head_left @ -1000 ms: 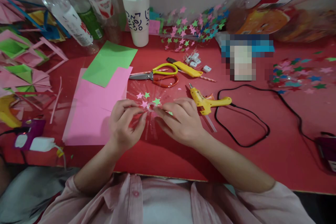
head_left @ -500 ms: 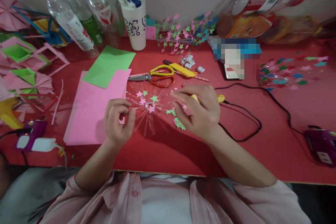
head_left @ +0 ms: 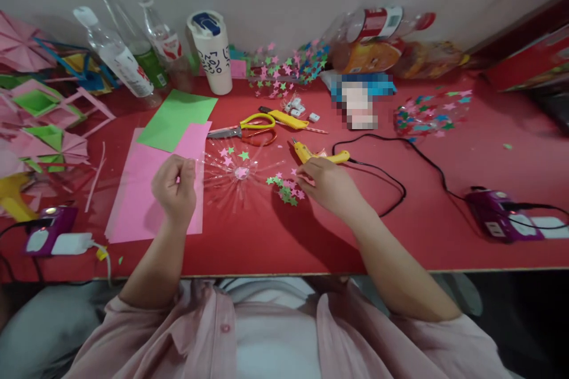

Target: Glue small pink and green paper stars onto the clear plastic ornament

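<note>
A clear plastic burst of thin strips [head_left: 240, 174] with a few stuck paper stars lies on the red table [head_left: 275, 237]. My left hand [head_left: 174, 190] is curled, its fingers pinched on one clear strip at the burst's left side, over the pink paper [head_left: 142, 201]. My right hand [head_left: 326, 182] rests with its fingertips down at a small heap of pink and green paper stars [head_left: 287, 188], just below the yellow glue gun [head_left: 317, 155]. Whether it holds a star is hidden.
Scissors [head_left: 249, 128] and a yellow cutter [head_left: 287, 118] lie behind the burst. Green paper [head_left: 178, 118], bottles [head_left: 120, 62] and a white cup [head_left: 213, 50] stand at the back. The glue gun's black cable [head_left: 391, 180] runs to a purple socket [head_left: 498, 219]. Folded paper shapes [head_left: 40, 124] crowd the left.
My hands have parted from the burst's centre: the left drew back left along a strip, the right moved right to the star heap. The camera view pulled back and shifted right.
</note>
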`<state>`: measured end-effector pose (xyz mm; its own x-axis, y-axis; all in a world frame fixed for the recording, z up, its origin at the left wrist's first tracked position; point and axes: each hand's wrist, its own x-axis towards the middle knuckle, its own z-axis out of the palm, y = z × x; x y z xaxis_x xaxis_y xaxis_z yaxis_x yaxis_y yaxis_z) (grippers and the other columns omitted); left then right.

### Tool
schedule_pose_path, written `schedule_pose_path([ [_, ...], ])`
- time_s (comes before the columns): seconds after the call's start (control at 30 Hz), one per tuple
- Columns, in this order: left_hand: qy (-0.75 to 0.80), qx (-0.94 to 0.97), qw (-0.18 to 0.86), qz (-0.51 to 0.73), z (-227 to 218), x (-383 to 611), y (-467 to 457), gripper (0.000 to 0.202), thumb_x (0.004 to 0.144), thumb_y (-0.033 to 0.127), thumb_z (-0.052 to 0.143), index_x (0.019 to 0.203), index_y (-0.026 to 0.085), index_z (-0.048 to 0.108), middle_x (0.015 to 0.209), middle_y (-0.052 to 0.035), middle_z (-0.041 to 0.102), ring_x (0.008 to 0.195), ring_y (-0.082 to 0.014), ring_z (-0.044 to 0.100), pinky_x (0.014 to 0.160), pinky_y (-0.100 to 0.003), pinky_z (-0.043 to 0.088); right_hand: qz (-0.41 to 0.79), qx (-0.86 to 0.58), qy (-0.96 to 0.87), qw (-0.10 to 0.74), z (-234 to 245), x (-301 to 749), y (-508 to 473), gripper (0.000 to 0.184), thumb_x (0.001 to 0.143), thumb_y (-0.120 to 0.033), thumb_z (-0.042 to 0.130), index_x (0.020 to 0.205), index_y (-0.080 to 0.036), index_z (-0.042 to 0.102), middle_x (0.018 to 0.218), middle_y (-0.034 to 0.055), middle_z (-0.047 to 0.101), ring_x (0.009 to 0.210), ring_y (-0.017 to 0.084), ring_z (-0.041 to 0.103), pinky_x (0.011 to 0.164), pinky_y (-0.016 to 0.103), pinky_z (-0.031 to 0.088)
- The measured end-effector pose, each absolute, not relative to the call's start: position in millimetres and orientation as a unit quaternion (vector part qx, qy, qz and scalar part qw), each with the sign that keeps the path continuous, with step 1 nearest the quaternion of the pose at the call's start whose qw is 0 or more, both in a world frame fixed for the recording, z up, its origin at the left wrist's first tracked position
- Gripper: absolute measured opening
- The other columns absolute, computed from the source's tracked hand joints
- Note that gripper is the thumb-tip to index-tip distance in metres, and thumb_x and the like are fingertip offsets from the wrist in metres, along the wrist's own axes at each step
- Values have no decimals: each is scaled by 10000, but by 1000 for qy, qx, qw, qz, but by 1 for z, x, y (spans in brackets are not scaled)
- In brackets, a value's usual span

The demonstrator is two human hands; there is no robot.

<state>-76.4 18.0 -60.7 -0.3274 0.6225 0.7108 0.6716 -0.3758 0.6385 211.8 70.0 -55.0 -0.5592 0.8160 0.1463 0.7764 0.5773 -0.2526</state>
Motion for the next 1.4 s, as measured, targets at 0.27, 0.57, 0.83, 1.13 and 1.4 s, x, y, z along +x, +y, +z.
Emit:
schedule_pose_path([
  [0.27, -576, -573, -77, -578, -51, -59, 16, 233, 738, 120, 636, 919, 209, 520, 806, 36, 514, 592, -55, 463, 516, -192, 358, 40, -433, -898, 66, -82, 196, 65, 154, 858, -205, 565, 825, -106, 678, 861, 121, 627, 858, 247, 547, 740, 349, 388],
  [0.57, -560, -614, -69, -552, -45, -50, -3, 107, 797, 119, 572, 872, 195, 568, 794, 23, 566, 617, -66, 482, 549, -186, 405, 15, -422, -905, 56, -88, 198, 64, 253, 908, -183, 467, 798, -108, 682, 848, 120, 629, 818, 217, 539, 746, 341, 341],
  [0.83, -562, -640, -73, -519, -37, -40, -8, 44, 826, 162, 555, 815, 193, 584, 749, 20, 569, 613, -79, 494, 559, -197, 406, 33, -396, -911, 107, -90, 202, 67, 213, 887, -189, 519, 720, -143, 642, 755, 64, 624, 708, 166, 550, 692, 298, 351],
  [1.13, -547, -681, -171, -456, -21, -12, -22, 120, 873, 251, 544, 822, 195, 637, 745, -2, 647, 636, -106, 561, 572, -224, 427, 7, -425, -851, 309, -58, 205, 54, 192, 930, -207, 447, 830, -170, 606, 841, 90, 627, 812, 186, 578, 733, 310, 435],
  [1.4, -525, -672, -265, -450, -26, 26, -17, 191, 887, 324, 525, 802, 193, 635, 704, -17, 627, 685, -148, 576, 632, -268, 460, -48, -272, -855, 439, -42, 188, 25, 123, 902, -206, 514, 859, -210, 630, 797, 50, 665, 745, 161, 589, 670, 310, 422],
])
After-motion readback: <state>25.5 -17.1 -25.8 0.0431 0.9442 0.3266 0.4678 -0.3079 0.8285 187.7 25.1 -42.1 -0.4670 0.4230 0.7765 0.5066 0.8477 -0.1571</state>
